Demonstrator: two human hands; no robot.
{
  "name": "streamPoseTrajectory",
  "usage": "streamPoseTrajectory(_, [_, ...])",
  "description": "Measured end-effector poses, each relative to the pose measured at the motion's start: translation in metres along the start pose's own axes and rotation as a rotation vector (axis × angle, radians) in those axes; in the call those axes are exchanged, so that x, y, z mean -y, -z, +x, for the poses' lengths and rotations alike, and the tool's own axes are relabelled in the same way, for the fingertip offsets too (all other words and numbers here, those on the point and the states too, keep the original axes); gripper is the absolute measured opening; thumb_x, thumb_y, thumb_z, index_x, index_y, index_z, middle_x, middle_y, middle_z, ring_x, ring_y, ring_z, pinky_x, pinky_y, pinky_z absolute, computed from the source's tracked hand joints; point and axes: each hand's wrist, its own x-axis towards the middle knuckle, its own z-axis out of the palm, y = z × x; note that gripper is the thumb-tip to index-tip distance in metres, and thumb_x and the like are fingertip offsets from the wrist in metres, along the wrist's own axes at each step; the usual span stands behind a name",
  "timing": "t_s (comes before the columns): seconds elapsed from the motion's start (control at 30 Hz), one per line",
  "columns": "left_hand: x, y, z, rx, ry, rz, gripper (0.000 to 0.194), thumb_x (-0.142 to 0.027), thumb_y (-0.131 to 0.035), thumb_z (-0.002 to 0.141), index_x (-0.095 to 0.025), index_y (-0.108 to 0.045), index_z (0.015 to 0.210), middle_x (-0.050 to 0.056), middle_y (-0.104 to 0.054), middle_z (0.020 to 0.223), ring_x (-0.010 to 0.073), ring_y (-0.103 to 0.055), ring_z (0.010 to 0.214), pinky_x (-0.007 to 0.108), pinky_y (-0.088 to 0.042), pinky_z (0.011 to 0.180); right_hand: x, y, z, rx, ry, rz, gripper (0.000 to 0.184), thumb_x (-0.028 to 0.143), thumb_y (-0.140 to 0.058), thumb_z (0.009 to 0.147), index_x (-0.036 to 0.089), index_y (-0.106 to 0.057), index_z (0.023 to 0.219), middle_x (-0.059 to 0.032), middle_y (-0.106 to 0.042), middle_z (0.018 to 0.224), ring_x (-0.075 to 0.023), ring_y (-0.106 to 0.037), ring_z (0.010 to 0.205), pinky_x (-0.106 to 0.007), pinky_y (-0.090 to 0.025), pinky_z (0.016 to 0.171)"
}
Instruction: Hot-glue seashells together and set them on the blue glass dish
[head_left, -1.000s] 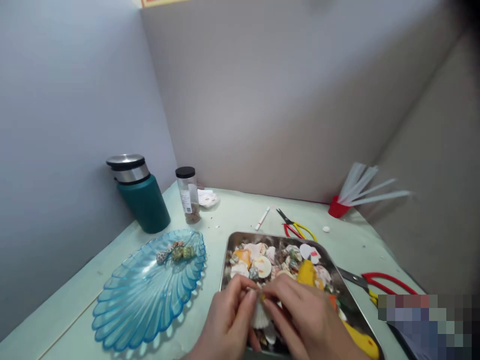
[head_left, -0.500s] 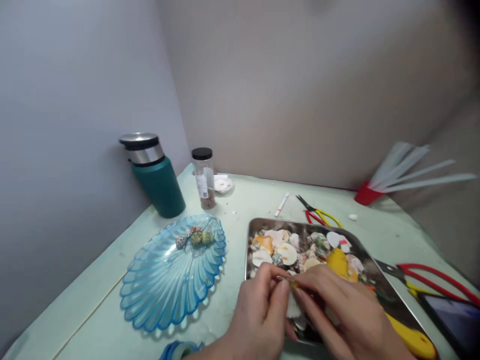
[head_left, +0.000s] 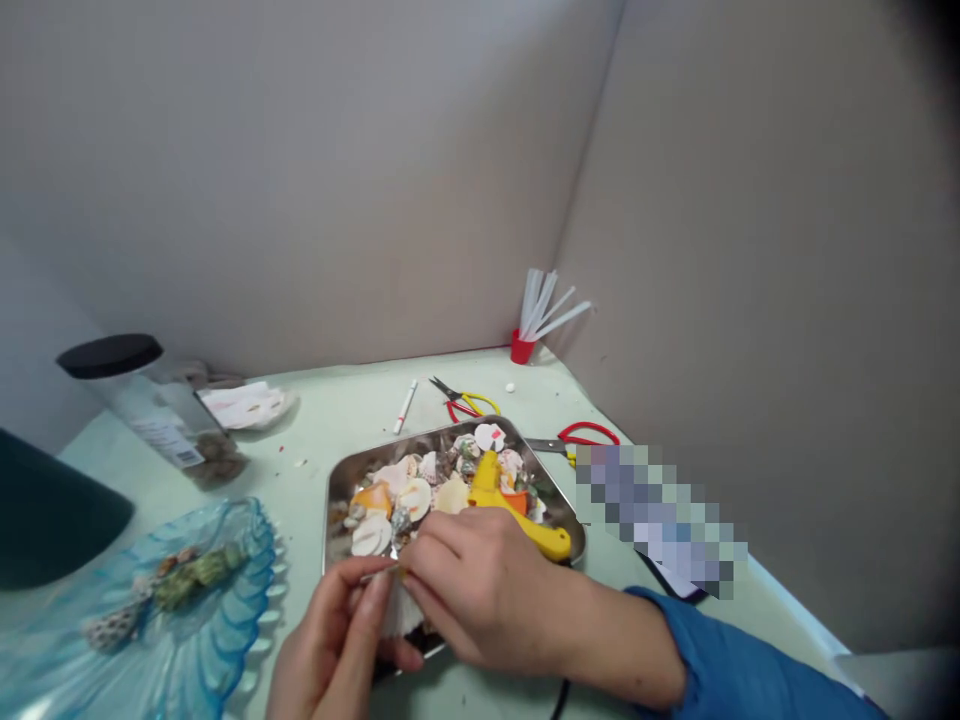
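Over the near edge of a metal tray (head_left: 341, 478) full of seashells, my left hand (head_left: 337, 640) and my right hand (head_left: 480, 590) meet. Both are closed in a pinch on a white ribbed shell (head_left: 397, 608) and a tiny yellowish piece (head_left: 403, 573) at their fingertips. A yellow glue gun (head_left: 517, 515) lies across the shells just behind my right hand. My right sleeve (head_left: 750, 665) is blue.
A blue glass shell-shaped dish (head_left: 187, 640) with several small shells lies at the left. A black-lidded jar (head_left: 150, 410) and dark green flask (head_left: 45, 510) are beyond it. Small scissors (head_left: 465, 400), red scissors (head_left: 581, 437), a white stick (head_left: 406, 405) and a red cup of glue sticks (head_left: 525, 340) sit near the cardboard walls.
The view has swung right and closer; things shift left in the picture. My hands keep the same pinch on the shell over the tray's near edge.
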Motion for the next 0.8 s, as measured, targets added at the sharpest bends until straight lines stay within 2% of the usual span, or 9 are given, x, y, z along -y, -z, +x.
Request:
streamPoseTrajectory(0.07, [-0.001,0.0,0.002,0.003,-0.031,0.008,0.045,-0.054,-0.067,0.07,-0.019,-0.055,0.094,-0.001,-0.064,0.069,0.0179,-0.064,0.051,0.027,-0.053,0.052,0.0,0.001,-0.002,-0.014,-0.011,0.014,0.017,0.024,-0.042,0.091,0.016,-0.056,0.086,-0.0035,-0.057,0.076,-0.0137,-0.049,0.063,-0.026,-0.036,0.057])
streamPoseTrajectory(0.2, [-0.006,-0.008,0.003,-0.095,-0.076,-0.054,0.036,-0.048,-0.065,0.075,-0.019,-0.053,0.091,-0.005,-0.061,0.065,0.0126,-0.061,0.044,0.021,-0.048,0.044,-0.002,0.004,-0.003,-0.047,-0.102,0.119,0.016,0.026,-0.044,0.093,0.016,-0.055,0.098,-0.0049,-0.06,0.085,-0.0152,-0.054,0.073,-0.025,-0.038,0.064])
streamPoseTrajectory(0.27, [-0.009,-0.013,0.004,-0.11,-0.102,-0.082,0.033,-0.046,-0.064,0.076,-0.019,-0.052,0.09,-0.005,-0.061,0.066,0.0109,-0.06,0.043,0.019,-0.047,0.043,-0.005,0.005,-0.003,-0.059,-0.124,0.182,0.013,0.023,-0.045,0.093,0.017,-0.055,0.098,-0.0049,-0.06,0.087,-0.0155,-0.056,0.077,-0.025,-0.039,0.067])
streamPoseTrajectory(0.33, [-0.012,-0.017,0.005,-0.096,-0.121,-0.101,0.034,-0.046,-0.065,0.075,-0.018,-0.051,0.09,-0.004,-0.06,0.067,0.0106,-0.059,0.041,0.019,-0.045,0.039,-0.008,0.003,-0.003,-0.065,-0.137,0.224,0.01,0.019,-0.046,0.092,0.017,-0.056,0.093,-0.0041,-0.059,0.085,-0.0152,-0.055,0.076,-0.025,-0.039,0.066])
streamPoseTrajectory(0.43, [-0.015,-0.018,0.008,-0.039,-0.147,-0.164,0.037,-0.045,-0.067,0.073,-0.017,-0.052,0.091,-0.004,-0.058,0.064,0.0104,-0.056,0.043,0.022,-0.049,0.04,-0.011,-0.002,-0.002,-0.079,-0.156,0.257,0.009,0.017,-0.047,0.091,0.018,-0.056,0.092,-0.0037,-0.059,0.084,-0.0155,-0.056,0.075,-0.026,-0.039,0.066])
streamPoseTrajectory(0.67, [-0.012,-0.016,0.008,-0.027,-0.195,-0.188,0.034,-0.045,-0.067,0.073,-0.016,-0.053,0.085,-0.004,-0.055,0.063,0.0084,-0.053,0.046,0.019,-0.048,0.038,-0.007,-0.003,-0.003,-0.129,-0.171,0.408,0.009,0.014,-0.049,0.089,0.019,-0.056,0.089,-0.002,-0.059,0.08,-0.0142,-0.055,0.071,-0.025,-0.04,0.063])
streamPoseTrajectory(0.8, [-0.01,-0.017,0.008,-0.043,-0.216,-0.193,0.028,-0.042,-0.063,0.076,-0.016,-0.052,0.083,-0.004,-0.052,0.063,0.0073,-0.05,0.044,0.018,-0.047,0.037,-0.009,-0.002,0.004,-0.093,-0.19,0.482,0.012,0.019,-0.048,0.091,0.02,-0.057,0.084,-0.0011,-0.059,0.074,-0.0141,-0.056,0.064,-0.026,-0.043,0.059])
